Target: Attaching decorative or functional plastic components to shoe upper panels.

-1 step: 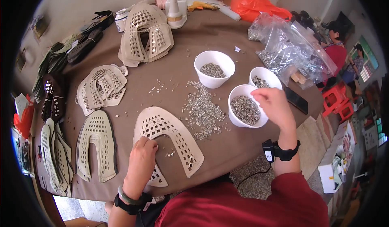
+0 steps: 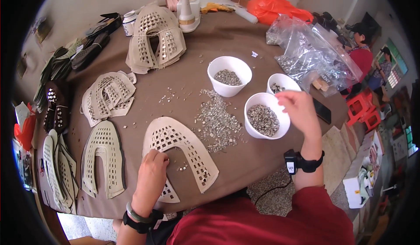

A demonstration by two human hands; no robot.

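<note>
A beige U-shaped shoe upper (image 2: 183,146), punched with square holes, lies flat on the brown table (image 2: 197,39) in front of me. My left hand (image 2: 152,171) rests on its inner left edge with fingers curled, pinning it down. A few silver studs (image 2: 182,168) lie just right of those fingertips. My right hand (image 2: 301,110) hovers over the far right rim of a white bowl (image 2: 253,129) full of small silver studs, fingers bunched together. Whether it pinches any studs is hidden. Both wrists wear black bands.
Two more white bowls of studs (image 2: 229,66) (image 2: 286,79) stand behind, with loose studs (image 2: 216,120) scattered between. Stacks of perforated uppers (image 2: 155,37) (image 2: 107,94) (image 2: 103,157) lie left and far. Clear bags of studs (image 2: 302,52) and a dark phone (image 2: 323,110) sit right. People sit far right.
</note>
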